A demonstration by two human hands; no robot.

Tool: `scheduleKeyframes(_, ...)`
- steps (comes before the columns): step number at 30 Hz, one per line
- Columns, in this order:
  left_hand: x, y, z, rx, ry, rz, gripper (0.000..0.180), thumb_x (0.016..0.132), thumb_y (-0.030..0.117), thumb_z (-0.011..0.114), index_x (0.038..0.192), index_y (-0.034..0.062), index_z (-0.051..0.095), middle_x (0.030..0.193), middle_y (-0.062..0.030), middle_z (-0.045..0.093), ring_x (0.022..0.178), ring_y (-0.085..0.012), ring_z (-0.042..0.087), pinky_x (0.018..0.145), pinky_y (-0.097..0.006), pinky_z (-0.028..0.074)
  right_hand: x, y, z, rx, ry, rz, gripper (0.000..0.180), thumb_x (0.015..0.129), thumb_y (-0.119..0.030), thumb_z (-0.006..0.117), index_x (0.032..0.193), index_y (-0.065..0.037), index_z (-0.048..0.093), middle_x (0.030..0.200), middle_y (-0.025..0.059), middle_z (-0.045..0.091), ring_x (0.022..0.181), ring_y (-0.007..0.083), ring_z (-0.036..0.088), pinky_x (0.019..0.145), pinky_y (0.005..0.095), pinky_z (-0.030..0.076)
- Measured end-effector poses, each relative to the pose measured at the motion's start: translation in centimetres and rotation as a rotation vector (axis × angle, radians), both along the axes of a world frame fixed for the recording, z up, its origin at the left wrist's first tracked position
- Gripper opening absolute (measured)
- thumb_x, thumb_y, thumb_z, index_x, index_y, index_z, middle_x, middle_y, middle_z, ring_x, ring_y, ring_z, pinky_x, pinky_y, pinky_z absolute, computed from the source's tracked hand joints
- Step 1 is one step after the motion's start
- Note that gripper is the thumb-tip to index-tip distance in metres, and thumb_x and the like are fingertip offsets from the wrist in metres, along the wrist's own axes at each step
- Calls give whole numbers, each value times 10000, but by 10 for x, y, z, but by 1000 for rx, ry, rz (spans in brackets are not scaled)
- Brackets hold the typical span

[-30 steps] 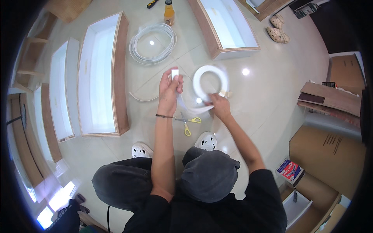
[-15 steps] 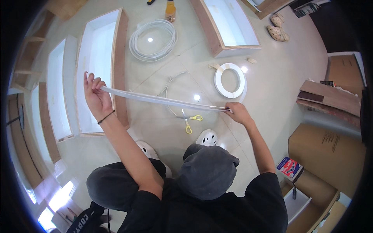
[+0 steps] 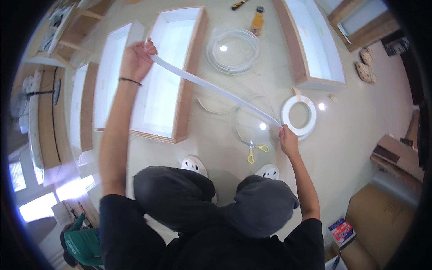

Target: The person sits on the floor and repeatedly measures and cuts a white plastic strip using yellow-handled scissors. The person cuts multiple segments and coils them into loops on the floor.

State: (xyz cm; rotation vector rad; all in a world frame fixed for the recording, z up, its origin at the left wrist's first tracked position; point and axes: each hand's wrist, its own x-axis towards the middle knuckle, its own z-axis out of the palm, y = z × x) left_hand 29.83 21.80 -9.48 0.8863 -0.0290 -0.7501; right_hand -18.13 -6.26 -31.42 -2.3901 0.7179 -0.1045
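Observation:
A long white flat strip is stretched between my two hands, slanting from far left to near right. My left hand is closed on its far end, above the white-lined wooden box. My right hand pinches the near end, just left of a white roll of strip on the floor. Below the strip lie yellow-handled scissors, blades apart. Beside them are loose curved offcuts of strip. My feet in white clogs are on the tiles behind the scissors.
A loose coil of white tubing or strip and a bottle of orange liquid stand far off. More white-lined boxes are at left and far right. Cardboard lies near right. A person in green is at lower left.
My left hand has moved farther away with its end of the strip, which now slants more steeply. My right hand still holds the other end. The whole view has shifted left.

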Motion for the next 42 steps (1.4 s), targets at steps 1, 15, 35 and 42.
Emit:
scheduleKeyframes(1, -6, 18, -10, -132, -28, 60, 219, 871, 12, 425, 1051, -102, 472, 822, -83, 495, 711, -163, 470, 692, -292, 431, 8, 5, -2, -24, -2, -7, 159, 974, -198, 502, 990, -50, 560, 809, 209, 624, 752, 419, 613, 653, 495, 466)
scheduleKeyframes(15, -65, 58, -98, -451, -199, 515, 205, 976, 132, 559, 1175, 132, 511, 1014, 28, 560, 895, -109, 568, 941, -403, 471, 8, 28, 1, -30, 114, 33, 206, 1015, -212, 442, 951, -40, 534, 744, 178, 600, 715, 377, 609, 641, 455, 457)
scheduleKeyframes(35, -30, 146, -108, -521, -162, 419, 340, 864, -102, 555, 1185, -6, 497, 971, -72, 559, 912, -161, 567, 904, -349, 428, 37, 48, -3, -118, 16, -40, 127, 899, -124, 503, 1005, -68, 545, 907, 116, 623, 902, 309, 604, 792, 423, 455)
scheduleKeyframes(42, -37, 163, -67, -542, -82, 356, 341, 862, -141, 469, 1186, -37, 452, 904, -82, 495, 829, -178, 521, 865, -347, 420, 41, 50, -15, -242, -122, 108, 99, 914, -140, 512, 982, -73, 541, 903, 101, 624, 901, 284, 611, 774, 439, 467)
